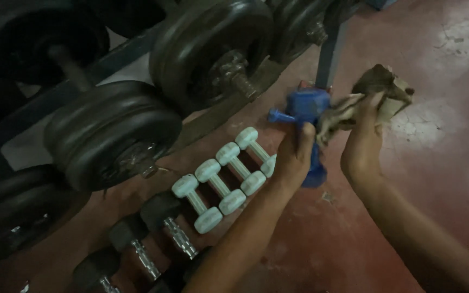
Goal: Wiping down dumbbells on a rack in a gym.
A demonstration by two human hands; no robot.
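My left hand (pixel 294 154) grips a small blue dumbbell (pixel 305 108) by its handle, holding it upright above the red floor. My right hand (pixel 362 144) holds a crumpled brown rag (pixel 378 89) pressed against the dumbbell's upper head. Just left of my left hand, three pale mint-green dumbbells (pixel 223 176) lie side by side on the floor.
Large black plate dumbbells (pixel 207 49) rest on a dark rack (pixel 329 51) at the top and left. Black hex dumbbells with chrome handles (pixel 164 228) lie in a row at the lower left. The red floor (pixel 435 135) shows worn pale patches at the right.
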